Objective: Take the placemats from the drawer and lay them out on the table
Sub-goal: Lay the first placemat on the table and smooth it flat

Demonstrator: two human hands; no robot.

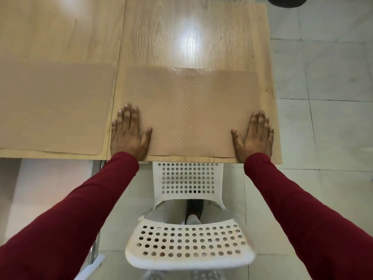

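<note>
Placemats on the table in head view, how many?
2. One placemat lies by the near edge under both flat hands; the other placemat lies to its left, cut by the frame edge. More could sit out of frame.

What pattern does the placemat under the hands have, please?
Tan placemat with a fine dotted grid, clearest in the head view.

Bare table top [193,37] beyond both placemats — open room for a hand, white perforated chair [188,225] standing close below the near edge, tiled floor [323,98] free at right.
</note>
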